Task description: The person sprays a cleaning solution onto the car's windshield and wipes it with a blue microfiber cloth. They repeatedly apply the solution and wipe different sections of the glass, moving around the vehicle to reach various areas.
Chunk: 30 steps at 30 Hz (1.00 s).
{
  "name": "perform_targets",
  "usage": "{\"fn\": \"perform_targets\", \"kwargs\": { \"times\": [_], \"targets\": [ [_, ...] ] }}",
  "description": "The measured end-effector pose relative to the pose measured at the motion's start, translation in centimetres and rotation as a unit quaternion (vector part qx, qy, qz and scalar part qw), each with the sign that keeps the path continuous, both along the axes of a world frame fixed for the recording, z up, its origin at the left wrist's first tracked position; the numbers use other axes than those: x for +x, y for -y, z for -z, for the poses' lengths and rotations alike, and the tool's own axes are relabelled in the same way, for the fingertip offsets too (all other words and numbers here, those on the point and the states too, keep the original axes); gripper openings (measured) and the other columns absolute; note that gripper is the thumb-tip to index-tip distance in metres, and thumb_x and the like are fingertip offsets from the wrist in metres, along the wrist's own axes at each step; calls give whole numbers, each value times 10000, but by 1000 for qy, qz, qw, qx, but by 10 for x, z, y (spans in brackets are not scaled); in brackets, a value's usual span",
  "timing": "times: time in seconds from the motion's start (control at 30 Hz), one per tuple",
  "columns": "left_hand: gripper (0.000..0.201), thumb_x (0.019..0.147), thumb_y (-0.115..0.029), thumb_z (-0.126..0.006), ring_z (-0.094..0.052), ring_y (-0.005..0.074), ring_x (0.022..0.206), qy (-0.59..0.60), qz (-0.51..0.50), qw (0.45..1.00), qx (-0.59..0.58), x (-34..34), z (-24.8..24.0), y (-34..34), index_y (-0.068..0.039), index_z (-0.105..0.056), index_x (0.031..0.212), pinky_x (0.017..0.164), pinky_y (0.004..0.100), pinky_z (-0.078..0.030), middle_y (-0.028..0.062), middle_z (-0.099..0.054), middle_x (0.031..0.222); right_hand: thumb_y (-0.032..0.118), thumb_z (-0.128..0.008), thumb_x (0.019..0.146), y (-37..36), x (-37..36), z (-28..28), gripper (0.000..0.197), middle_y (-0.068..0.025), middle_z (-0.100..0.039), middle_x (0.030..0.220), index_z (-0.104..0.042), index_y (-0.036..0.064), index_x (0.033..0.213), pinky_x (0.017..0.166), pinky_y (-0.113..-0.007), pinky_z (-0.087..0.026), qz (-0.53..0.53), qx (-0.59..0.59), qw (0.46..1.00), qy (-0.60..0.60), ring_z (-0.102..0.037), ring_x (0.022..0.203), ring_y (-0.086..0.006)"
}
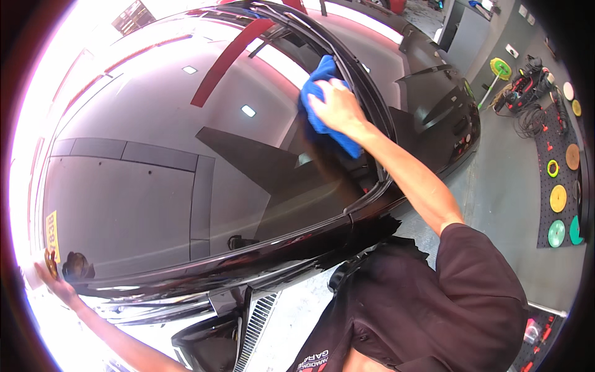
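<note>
My right hand [338, 105] presses a folded blue cloth [319, 111] against the large, dark, glossy glass [248, 186] of a black car. Its fingers are bent over the cloth, close to the black trim [378, 111] along the right edge of the pane. A dull, smeared band shows on the glass just below the cloth. Far to the left, my left hand [59, 288] is at the lower left corner of the glass. Its fingers curl around a pale object that glare washes out. A yellow label [52, 232] is just above that hand.
Glossy black bodywork [434, 99] continues right of the trim. Below the glass are a black part [207, 341] and a floor grate [257, 319]. On the right, a perforated panel [548, 204] carries round coloured pads, with coiled cables [530, 121] and a green-headed tool [499, 69] nearby.
</note>
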State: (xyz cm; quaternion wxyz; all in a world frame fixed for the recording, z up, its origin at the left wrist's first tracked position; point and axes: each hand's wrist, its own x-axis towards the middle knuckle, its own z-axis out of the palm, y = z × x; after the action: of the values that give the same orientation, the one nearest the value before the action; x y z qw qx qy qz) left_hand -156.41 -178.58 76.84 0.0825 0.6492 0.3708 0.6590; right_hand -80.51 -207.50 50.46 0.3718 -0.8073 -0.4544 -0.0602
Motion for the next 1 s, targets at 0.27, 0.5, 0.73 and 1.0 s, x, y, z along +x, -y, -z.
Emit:
{"fn": "perform_targets", "kwargs": {
  "times": [0.27, 0.5, 0.73, 1.0],
  "targets": [
    [576, 979, -380, -726, -508, 271, 1392, 82, 48, 995, -17, 6, -8, -19, -32, -584, 1414, 1207, 440, -380, 146, -527, 1450, 285, -716, 781, -91, -316, -127, 308, -264, -599, 1093, -733, 77, 1008, 923, -572, -480, -418, 307, 845, 132, -586, 1112, -408],
    [611, 968, -382, -739, -605, 276, 1291, 21, 7, 1000, -16, -31, -6, -12, -26, -560, 1431, 1179, 442, -418, 150, -590, 1388, 271, -760, 817, -3, -127, -19, 387, -157, -651, 987, -751, 115, 1171, 881, -476, -501, -191, 186, 960, 81, -609, 992, -363],
    [475, 1022, -361, -645, -702, 305, 1190, 30, 84, 996, -31, -35, -9, -18, -48, -614, 1380, 1141, 432, -467, 173, -698, 1290, 278, -695, 930, 50, -131, -6, 431, -203, -624, 1090, -667, 21, 1274, 934, -507, -482, -111, 94, 987, 73, -587, 1043, -387],
    [528, 1050, -382, -588, -685, 301, 1220, 6, 112, 989, -91, -6, -22, -45, 10, -556, 1401, 1167, 416, -420, 174, -706, 1278, 248, -694, 838, -99, -379, -155, 359, -181, -630, 1142, -754, 67, 1142, 991, -481, -460, -529, 248, 802, 123, -577, 1162, -341]
  ]
}}
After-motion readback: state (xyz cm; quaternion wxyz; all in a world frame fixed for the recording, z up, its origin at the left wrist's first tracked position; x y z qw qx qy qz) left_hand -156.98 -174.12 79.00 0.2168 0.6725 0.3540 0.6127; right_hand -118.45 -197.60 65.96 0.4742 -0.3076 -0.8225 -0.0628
